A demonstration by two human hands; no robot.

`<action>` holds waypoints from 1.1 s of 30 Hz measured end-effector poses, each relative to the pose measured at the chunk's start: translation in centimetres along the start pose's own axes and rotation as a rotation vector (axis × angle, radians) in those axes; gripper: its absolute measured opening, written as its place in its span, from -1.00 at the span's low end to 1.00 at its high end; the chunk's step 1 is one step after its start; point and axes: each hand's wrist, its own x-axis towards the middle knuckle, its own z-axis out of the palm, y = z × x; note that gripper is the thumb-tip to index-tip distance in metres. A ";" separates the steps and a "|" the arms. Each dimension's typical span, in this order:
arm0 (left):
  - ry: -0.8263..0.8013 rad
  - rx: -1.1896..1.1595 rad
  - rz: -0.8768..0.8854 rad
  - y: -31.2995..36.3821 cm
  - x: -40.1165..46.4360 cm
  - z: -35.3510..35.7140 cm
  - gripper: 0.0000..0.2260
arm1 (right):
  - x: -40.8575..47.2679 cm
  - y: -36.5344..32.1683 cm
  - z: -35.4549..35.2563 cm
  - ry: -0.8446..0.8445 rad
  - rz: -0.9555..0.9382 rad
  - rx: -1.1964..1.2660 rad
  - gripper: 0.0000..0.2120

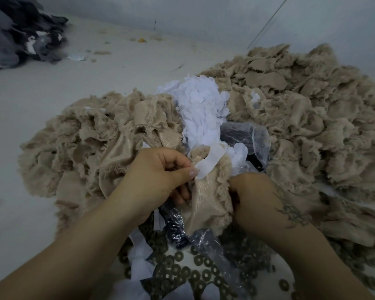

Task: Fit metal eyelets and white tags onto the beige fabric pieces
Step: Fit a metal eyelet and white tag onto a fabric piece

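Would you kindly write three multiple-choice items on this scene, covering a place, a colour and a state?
1. Where do the metal rings lie?
A. nearest the person, below the hands
B. on the dark pile
C. against the wall

2. What colour is the tag on the held fabric piece?
A. black
B. white
C. red

3. What is the left hand doing?
A. lying flat
B. pointing
C. pinching the tag's end

Answers: 1 A, rings are scattered at the bottom of the view; 2 B, it matches the white heap; 3 C, thumb and fingers close on the tag.
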 end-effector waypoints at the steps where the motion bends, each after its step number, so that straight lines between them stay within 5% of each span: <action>1: -0.001 -0.005 -0.001 0.0 0.0 0.0 -0.90 | -0.3 0.2 -0.5 0.039 -0.026 0.059 -0.80; 7: -0.039 -0.030 0.003 0.3 -0.2 0.2 -0.92 | -0.8 1.4 -2.1 0.137 0.034 0.801 -0.94; 14: -0.075 0.024 0.042 0.9 -0.5 0.9 -0.93 | 0.0 0.4 -0.4 0.237 -0.029 1.078 -0.73; 27: 0.045 0.309 0.167 0.6 -0.2 1.5 -0.84 | -0.2 -0.2 0.2 0.335 -0.058 1.126 -0.80; 30: 0.050 0.387 0.218 0.7 -0.4 1.6 -0.80 | -0.4 -0.4 0.0 0.316 -0.078 1.189 -0.54; 33: 0.047 0.424 0.239 0.8 -0.6 2.0 -0.80 | -0.5 -0.7 0.1 0.336 -0.068 1.112 -0.49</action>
